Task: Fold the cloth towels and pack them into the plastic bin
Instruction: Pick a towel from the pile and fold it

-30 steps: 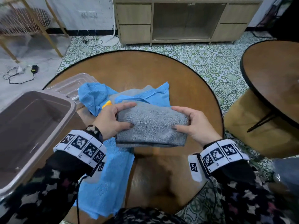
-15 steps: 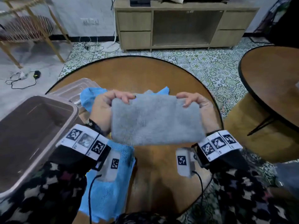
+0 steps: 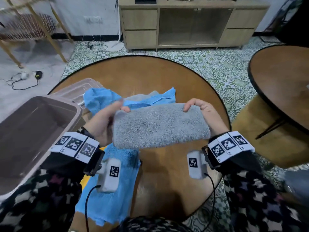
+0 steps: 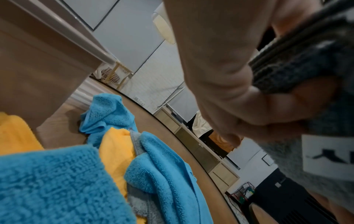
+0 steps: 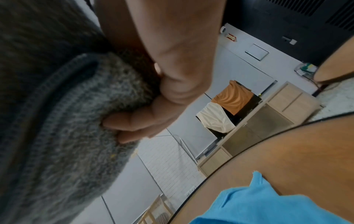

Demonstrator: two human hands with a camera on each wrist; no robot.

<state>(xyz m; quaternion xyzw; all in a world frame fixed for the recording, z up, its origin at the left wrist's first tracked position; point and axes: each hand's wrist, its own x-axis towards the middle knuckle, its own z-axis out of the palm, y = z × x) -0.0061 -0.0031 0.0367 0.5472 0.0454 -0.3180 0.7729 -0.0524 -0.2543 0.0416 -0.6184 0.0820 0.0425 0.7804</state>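
Note:
A folded grey towel point(image 3: 158, 125) is held in the air over the round wooden table point(image 3: 150, 76). My left hand point(image 3: 107, 119) grips its left end and my right hand point(image 3: 203, 111) grips its right end, fingers curled over the top edge. The wrist views show the same grey towel point(image 4: 298, 65) point(image 5: 63, 121) pinched in each hand. Blue towels point(image 3: 108, 185) lie spread on the table below, with a yellow towel point(image 4: 116, 145) among them. The empty brownish plastic bin point(image 3: 33, 131) stands at the left.
The bin's clear lid point(image 3: 78, 88) lies on the table behind the bin. A second round table point(image 3: 284, 77) stands at the right and a wooden cabinet point(image 3: 189, 25) at the far wall. Cables trail across the floor point(image 3: 25, 79) at the left.
The folded grey towel was lying on the blue towels a second ago; both hands have lifted it off the table, and it has drifted slightly left and tilted.

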